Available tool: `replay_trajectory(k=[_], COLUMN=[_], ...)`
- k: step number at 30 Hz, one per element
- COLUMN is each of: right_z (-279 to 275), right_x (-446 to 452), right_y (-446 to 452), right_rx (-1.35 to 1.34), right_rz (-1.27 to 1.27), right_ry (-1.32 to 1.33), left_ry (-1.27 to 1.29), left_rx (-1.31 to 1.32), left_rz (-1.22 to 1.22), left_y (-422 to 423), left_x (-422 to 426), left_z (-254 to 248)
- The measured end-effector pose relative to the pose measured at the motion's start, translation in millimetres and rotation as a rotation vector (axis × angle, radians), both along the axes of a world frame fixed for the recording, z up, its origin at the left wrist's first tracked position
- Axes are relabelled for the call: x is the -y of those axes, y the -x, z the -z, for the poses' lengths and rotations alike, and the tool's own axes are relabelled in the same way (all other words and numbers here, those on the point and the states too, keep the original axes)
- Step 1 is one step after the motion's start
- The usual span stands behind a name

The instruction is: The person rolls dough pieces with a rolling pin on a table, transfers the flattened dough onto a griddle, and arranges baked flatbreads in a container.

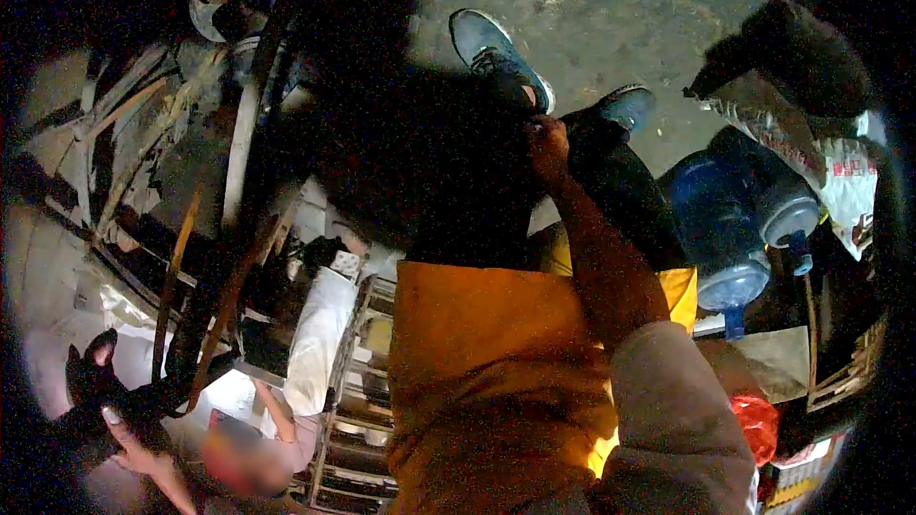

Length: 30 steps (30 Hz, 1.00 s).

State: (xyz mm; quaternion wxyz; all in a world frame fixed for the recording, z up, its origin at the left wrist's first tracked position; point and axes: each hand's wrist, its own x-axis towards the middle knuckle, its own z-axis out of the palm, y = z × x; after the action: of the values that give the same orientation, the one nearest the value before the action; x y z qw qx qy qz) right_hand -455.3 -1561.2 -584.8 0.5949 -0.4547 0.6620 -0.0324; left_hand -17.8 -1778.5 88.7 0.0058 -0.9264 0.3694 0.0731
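My right hand (549, 148) reaches forward past my orange apron (487, 353), just below the ankle of one grey-blue shoe (496, 52). Its fingers look curled together against dark cloth or shadow; whatever they hold, if anything, is hidden. The other shoe (627, 107) shows just beyond the hand, to the right. My left hand does not show; deep black shadow covers the area left of my legs.
Large blue water bottles (716, 219) lie at the right near a printed white sack (849, 181) and a red bag (756, 427). Wooden sticks (172, 286) and a slatted rack (348, 420) stand left. Another person (303, 434) is at lower left; a bare hand (138, 453) shows nearby.
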Motion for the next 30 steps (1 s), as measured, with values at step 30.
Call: replay_trajectory(k=[30], right_z=[-13.2], right_x=[21.1], right_y=[-32.1], right_rx=[0.101], right_rz=[0.565], right_ry=[-0.357], left_ry=[-0.030], left_rx=[0.003], left_rz=[0.002], left_y=[-4.8], left_x=[-6.7], left_z=[-13.5])
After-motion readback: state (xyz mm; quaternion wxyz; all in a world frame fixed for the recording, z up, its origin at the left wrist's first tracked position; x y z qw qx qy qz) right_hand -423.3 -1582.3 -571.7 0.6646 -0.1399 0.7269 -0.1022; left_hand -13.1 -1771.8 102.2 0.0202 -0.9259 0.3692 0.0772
